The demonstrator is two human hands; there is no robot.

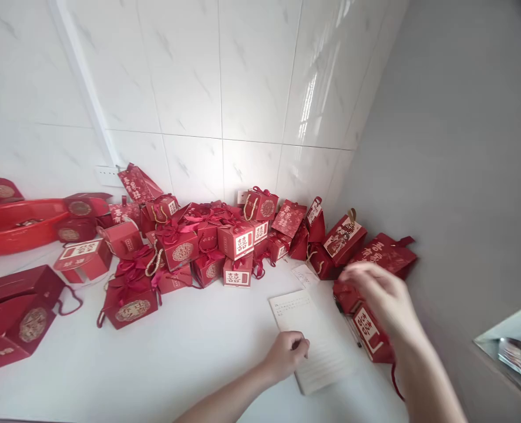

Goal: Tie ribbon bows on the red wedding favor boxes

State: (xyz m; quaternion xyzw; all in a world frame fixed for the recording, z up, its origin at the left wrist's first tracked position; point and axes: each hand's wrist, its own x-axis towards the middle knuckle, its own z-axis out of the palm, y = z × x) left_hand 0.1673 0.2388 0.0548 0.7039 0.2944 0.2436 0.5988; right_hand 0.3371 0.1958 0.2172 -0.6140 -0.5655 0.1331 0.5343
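My left hand (286, 354) rests curled in a loose fist on the left edge of a white lined notepad (317, 343) that lies on the white table (176, 364). My right hand (381, 296) hovers blurred over small red gift boxes (368, 329) at the notepad's right, fingers spread and smeared by motion. A dark pen (350, 329) lies between the notepad and those boxes. A small white slip (305, 275) lies just beyond the notepad.
Several red gift boxes with ribbons and gold emblems (207, 241) are heaped along the tiled wall. A red basin (13, 226) stands at far left, larger dark red boxes (13, 317) before it. A grey wall closes the right side.
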